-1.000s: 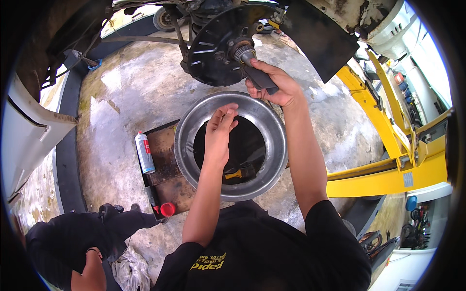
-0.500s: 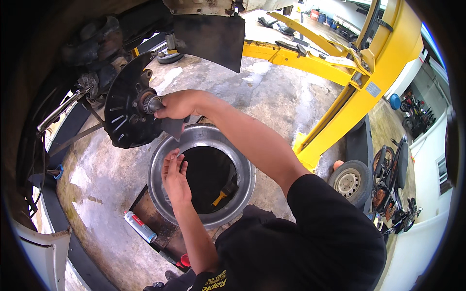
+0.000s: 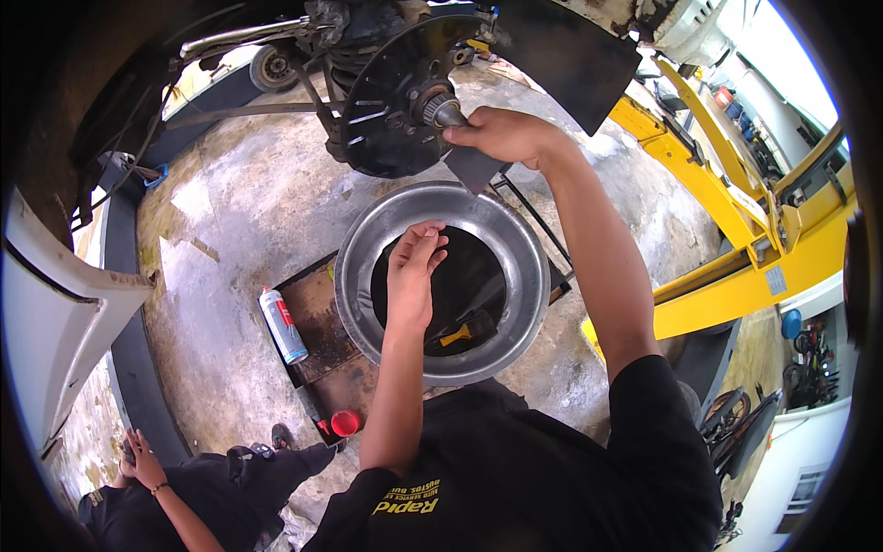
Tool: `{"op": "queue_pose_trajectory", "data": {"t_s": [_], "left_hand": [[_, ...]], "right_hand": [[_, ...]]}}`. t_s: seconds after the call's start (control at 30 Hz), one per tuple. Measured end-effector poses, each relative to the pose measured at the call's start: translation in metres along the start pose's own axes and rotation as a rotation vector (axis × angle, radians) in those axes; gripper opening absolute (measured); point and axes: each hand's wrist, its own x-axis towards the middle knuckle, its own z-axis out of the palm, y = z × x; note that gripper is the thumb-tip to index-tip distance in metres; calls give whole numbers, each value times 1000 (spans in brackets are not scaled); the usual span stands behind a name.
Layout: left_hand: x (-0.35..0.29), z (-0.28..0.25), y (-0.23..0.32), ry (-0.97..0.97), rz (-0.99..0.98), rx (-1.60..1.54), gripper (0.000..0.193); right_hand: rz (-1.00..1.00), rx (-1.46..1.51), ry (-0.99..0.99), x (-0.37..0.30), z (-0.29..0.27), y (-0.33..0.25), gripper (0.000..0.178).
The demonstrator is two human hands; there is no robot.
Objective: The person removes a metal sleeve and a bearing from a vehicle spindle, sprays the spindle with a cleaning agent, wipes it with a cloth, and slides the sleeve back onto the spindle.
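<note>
Over concrete [image 3: 221,276], a sandpaper-like sheet [image 3: 473,171] is gripped by the right hand [image 3: 506,136] beyond the metal basin [image 3: 531,276], overhung by the loosely half-curled left hand [image 3: 411,276]

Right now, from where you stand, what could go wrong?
The right hand holds a dark grey flat sheet at the tip of a grey metal shaft. If the grip slips, the sheet might drop toward the wide silver metal basin below; the fingers might scrape on the round black slotted plate.

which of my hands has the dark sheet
Your right hand, up by the spindle, holds the dark sheet; your left hand hovers above the round metal basin, apparently empty.
</note>
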Motion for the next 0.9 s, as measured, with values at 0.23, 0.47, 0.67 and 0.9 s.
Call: {"op": "queue_pose_trajectory", "data": {"t_s": [0.23, 0.47, 0.67, 0.9], "left_hand": [[-3, -18, 3, 61, 36, 9, 14], [-3, -12, 7, 39, 18, 29, 14], [-2, -17, 8, 36, 37, 34, 13], [-1, -15, 10, 39, 63, 56, 16]], "right_hand": [[-59, -713, 407, -14, 34, -12, 35], [32, -279, 52, -7, 5, -27, 40], [49, -176, 158, -7, 15, 2, 37], [-77, -693, 374, -5, 36, -13, 31]]}}
